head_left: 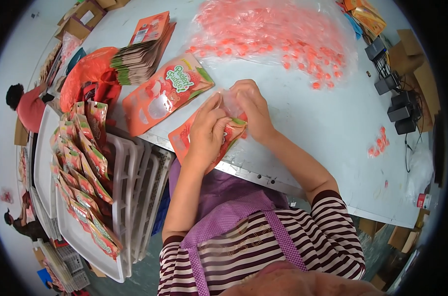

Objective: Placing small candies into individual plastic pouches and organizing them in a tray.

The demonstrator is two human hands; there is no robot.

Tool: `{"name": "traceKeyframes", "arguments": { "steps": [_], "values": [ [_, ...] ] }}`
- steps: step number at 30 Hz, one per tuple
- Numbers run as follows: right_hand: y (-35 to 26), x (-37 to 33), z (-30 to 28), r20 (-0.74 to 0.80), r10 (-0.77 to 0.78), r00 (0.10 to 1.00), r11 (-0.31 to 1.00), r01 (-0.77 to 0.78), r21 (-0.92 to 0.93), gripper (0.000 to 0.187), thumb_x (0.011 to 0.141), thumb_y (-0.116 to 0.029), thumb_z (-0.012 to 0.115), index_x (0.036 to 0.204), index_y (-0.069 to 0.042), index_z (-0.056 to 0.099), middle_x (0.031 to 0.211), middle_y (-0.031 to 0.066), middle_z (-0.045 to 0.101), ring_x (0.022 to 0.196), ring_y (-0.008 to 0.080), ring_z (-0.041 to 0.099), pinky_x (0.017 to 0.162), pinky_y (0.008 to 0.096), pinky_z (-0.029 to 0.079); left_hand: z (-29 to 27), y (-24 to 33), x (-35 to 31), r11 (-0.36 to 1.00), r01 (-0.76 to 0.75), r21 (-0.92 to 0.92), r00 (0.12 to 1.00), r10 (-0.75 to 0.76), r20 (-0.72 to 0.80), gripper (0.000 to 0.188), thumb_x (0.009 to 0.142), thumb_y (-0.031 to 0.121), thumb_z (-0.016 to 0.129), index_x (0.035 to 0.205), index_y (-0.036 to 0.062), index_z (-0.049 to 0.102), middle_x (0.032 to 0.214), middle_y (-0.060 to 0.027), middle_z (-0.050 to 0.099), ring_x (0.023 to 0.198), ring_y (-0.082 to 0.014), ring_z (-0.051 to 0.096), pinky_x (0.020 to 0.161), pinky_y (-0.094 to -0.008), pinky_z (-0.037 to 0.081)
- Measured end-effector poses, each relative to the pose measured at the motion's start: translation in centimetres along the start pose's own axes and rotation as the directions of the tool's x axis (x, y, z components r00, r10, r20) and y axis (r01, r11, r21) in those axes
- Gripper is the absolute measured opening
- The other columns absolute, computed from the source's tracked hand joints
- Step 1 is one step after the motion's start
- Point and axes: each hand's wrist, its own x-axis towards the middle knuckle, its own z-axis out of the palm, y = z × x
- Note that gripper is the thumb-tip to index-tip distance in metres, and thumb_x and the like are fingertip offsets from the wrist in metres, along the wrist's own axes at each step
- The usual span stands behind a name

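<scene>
My left hand (208,129) is closed on an orange-and-red printed pouch (183,133), held tilted at the table's near edge. Just to its right, my right hand (255,109) has its fingers curled round a crumpled bit of clear plastic (230,102) at the pouch's upper end. Both hands nearly meet there, and they hide most of the pouch's mouth. Beyond my left hand lies a flat orange pouch (160,101) of the same print. Behind that, a fanned stack of matching pouches (141,56) rests on the table.
Small red pieces in clear wrapping (268,34) cover the table's far side; a few red pieces (379,143) lie at right. Stacked white trays (123,187) on my left carry several filled pouches (83,172). Black power adapters (401,106) line the right edge. Two people work far left.
</scene>
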Motion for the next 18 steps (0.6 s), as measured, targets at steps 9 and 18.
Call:
{"name": "traceKeyframes", "arguments": {
  "steps": [9,18],
  "values": [
    [-1.2,-0.1,-0.7,0.475,0.156,0.866,0.986,-0.112,-0.121,0.027,0.095,-0.023,0.041,0.097,0.000,0.055,0.092,0.0049,0.053,0.089,0.0138,0.049,0.080,0.0282,0.040,-1.9,0.2,-0.1,0.991,-0.047,-0.123,0.998,0.041,-0.057,0.008,0.082,0.002,0.058,0.089,0.0003,0.055,0.122,-0.0199,0.052,0.109,-0.0328,0.052,0.091,-0.0357,0.042],
    [-5.5,2.4,0.3,0.821,-0.058,0.568,0.907,0.373,-0.194,0.062,0.088,-0.057,0.039,0.098,0.002,0.056,0.096,0.0091,0.059,0.100,0.0245,0.052,0.090,0.0404,0.038,-4.5,1.4,0.1,0.930,-0.107,-0.352,0.992,0.079,-0.095,0.004,0.087,0.000,0.049,0.086,0.0022,0.053,0.124,-0.0197,0.050,0.112,-0.0253,0.051,0.092,-0.0331,0.040]
  ]
}}
